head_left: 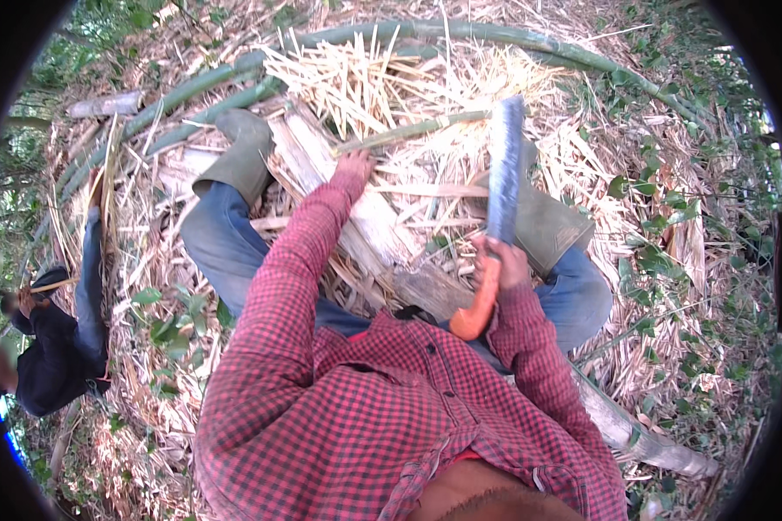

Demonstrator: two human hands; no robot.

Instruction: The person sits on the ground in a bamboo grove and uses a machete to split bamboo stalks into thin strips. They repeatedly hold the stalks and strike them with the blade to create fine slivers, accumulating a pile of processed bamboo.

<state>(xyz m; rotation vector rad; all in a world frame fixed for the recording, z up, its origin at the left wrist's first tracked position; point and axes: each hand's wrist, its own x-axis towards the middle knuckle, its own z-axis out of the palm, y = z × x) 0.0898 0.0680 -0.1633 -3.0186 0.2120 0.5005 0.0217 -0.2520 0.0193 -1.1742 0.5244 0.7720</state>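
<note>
My right hand (501, 263) is wrapped around the orange handle (478, 306) of a machete. Its broad grey blade (506, 165) points up and away from me, with the flat side showing. My left hand (354, 163) is closed at the near left end of a thin green bamboo piece (417, 130), which slants up to the right toward the blade. Under and beside my left wrist lies a pale, weathered log (374, 221) between my legs. Beyond the bamboo piece is a loose heap of thin, pale split sticks (347, 82).
Long green bamboo poles (417, 30) arc across the far side. My green boots (243, 152) flank the log. Dry husks and shavings cover the ground. A cut pole (643, 434) lies at lower right. Another person in dark clothing (56, 356) sits at far left; leafy plants (669, 260) grow at right.
</note>
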